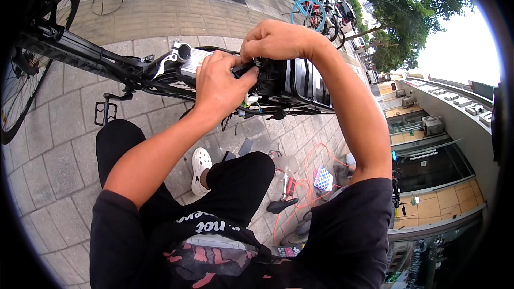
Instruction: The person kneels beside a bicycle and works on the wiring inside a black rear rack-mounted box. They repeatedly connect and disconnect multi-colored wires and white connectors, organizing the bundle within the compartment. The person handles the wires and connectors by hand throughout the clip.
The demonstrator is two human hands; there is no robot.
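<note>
Head view. Small black part (244, 69): one, between the two hands, its long axis seemingly along the bicycle (80, 43), slightly tilted. Left hand (220, 81): nearer, at the part's near-left side, thumb and forefinger pinching it. Right hand (281, 40): beyond, arched over from the far right, fingers curled down; fingertips hidden, grip cannot be told. Black case (274, 79): just right of the left thumb, below the right hand. White connector (251, 99): wired, nearer the body than either hand.
</note>
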